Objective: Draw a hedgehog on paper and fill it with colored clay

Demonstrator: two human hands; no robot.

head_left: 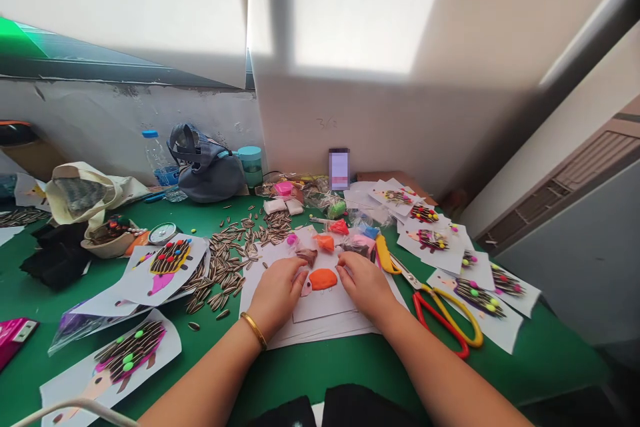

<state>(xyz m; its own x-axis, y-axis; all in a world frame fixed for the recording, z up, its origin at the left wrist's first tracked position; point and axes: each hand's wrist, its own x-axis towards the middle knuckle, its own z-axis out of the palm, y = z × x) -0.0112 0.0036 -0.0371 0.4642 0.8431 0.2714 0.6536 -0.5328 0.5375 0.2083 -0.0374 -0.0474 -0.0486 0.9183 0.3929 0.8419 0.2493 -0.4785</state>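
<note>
A flattened oval of orange modelling clay (323, 279) lies on a small white sheet (320, 310), covering the body of a drawn animal. A pink clay snout (307, 288) with a dark dot shows at its left end. My left hand (280, 290), with a gold bangle (253, 330) on the wrist, rests on the paper just left of the clay, fingers loosely bent. My right hand (364, 282) is at the clay's right end, thumb and forefinger close to its edge. Neither hand visibly grasps anything. Bagged brown clay (307, 256) and bagged orange clay (325, 242) sit just beyond.
Sunflower seeds (225, 263) are scattered to the left. Red-and-yellow scissors (447, 313) and a yellow-handled tool (385, 253) lie right. Hedgehog pictures (473, 297) with seed spines spread at right, others (165, 263) at left. A phone (339, 169) leans on the wall beside a teal cup (251, 165).
</note>
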